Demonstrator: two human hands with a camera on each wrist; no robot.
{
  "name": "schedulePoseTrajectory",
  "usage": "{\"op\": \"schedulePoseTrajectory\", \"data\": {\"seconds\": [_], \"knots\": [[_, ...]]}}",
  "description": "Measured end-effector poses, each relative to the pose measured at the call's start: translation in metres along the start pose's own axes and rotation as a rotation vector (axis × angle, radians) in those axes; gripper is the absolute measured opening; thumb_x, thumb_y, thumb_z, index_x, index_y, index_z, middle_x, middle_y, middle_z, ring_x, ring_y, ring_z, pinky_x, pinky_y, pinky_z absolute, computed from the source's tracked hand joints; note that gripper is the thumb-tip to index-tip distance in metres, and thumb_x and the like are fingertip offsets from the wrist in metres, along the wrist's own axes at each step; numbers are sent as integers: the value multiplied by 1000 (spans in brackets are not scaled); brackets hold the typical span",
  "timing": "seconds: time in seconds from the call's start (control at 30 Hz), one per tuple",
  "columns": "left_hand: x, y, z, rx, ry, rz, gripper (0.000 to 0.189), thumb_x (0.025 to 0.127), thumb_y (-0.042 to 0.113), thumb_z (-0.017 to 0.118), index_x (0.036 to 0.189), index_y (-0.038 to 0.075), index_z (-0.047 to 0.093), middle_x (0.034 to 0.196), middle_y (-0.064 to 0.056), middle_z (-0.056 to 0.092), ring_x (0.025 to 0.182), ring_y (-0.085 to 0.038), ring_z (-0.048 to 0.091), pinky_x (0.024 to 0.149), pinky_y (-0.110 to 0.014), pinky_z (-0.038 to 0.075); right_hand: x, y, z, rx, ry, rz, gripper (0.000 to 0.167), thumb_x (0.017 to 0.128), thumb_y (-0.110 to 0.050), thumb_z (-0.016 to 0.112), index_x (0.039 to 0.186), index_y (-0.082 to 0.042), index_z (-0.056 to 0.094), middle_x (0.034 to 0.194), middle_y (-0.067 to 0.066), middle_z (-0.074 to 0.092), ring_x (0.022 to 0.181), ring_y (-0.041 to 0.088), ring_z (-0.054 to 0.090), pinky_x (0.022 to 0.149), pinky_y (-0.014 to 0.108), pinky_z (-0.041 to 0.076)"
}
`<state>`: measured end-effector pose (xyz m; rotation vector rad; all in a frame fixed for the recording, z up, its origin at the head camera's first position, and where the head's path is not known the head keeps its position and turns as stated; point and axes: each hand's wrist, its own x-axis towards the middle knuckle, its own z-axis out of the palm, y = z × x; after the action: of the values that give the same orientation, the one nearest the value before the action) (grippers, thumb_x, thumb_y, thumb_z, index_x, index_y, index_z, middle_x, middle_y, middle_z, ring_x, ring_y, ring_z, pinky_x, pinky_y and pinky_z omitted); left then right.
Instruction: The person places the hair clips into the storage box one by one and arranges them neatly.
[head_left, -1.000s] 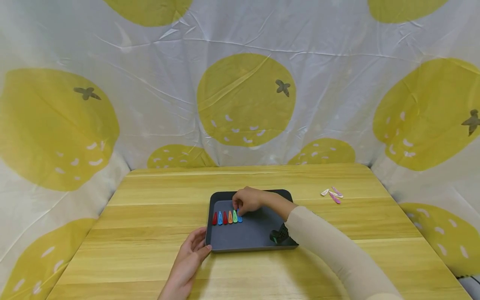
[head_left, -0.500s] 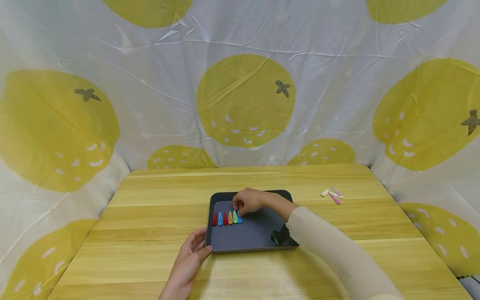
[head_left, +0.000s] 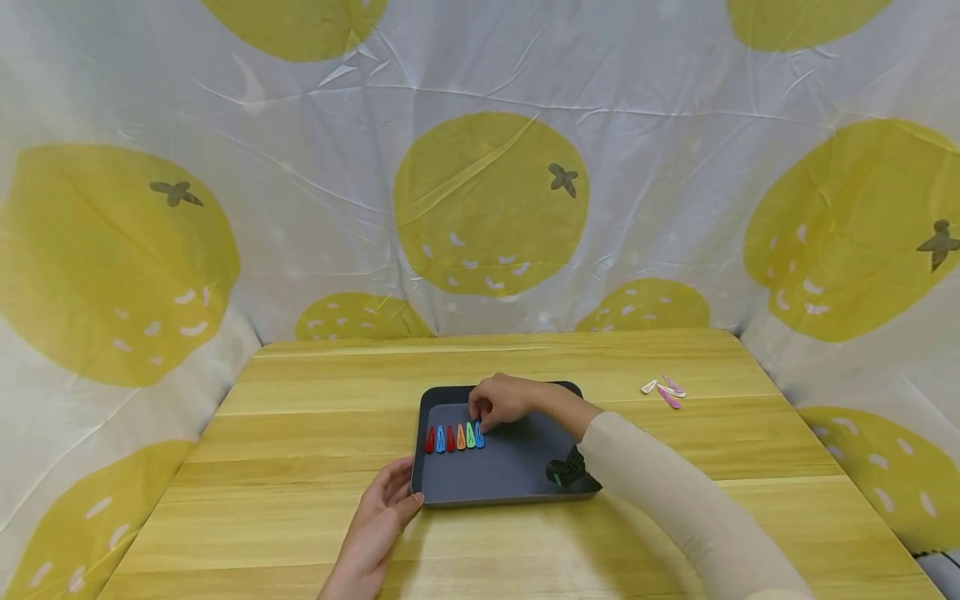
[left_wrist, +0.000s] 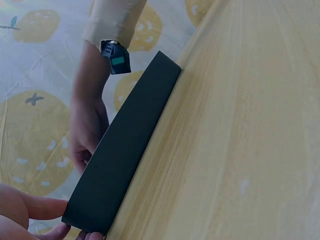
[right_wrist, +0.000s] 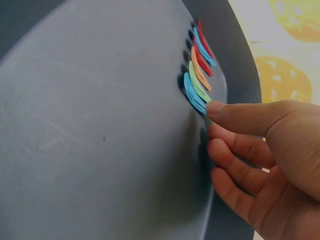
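Note:
A dark grey tray rests on the wooden table. My left hand grips its near left corner, thumb on the front wall and fingers round the side. Inside, a row of snap hair clips runs from the left: red, blue, red, orange, green. At the row's right end lies a blue hair clip. My right hand reaches over the tray and pinches this clip's far end; in the right wrist view the thumb meets its tip.
Several white and purple hair clips lie loose on the table at the back right. A black wrist camera hangs under the right forearm, over the tray's right side. A lemon-print curtain stands behind the table.
My right hand has shifted slightly right, and the blue clip at the row's end shows more of its length, standing straighter beside the green one. The left hand stays on the tray corner.

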<state>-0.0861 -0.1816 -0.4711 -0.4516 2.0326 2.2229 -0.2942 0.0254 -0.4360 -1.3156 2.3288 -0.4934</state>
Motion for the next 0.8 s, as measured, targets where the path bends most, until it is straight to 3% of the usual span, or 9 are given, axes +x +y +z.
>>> {"op": "schedulePoseTrajectory", "data": {"seconds": [0.43,0.8], "knots": [[1,-1,-1,-2,-10,9,61,97,-9,57,154,-5,35,156,-31,34,142,-44,36,113,-51,39,-16,4,-16,-6,30,11,13,93,-10,78,105,-7,72,82,-8,64,72,7,57,68,25,50],[1,0,0,0,-9,-7,60,97,-9,57,153,-4,37,156,-30,36,141,-43,37,113,-53,37,-42,17,-33,24,63,37,15,95,-9,75,109,-5,71,89,-6,66,79,9,61,72,29,52]]}}
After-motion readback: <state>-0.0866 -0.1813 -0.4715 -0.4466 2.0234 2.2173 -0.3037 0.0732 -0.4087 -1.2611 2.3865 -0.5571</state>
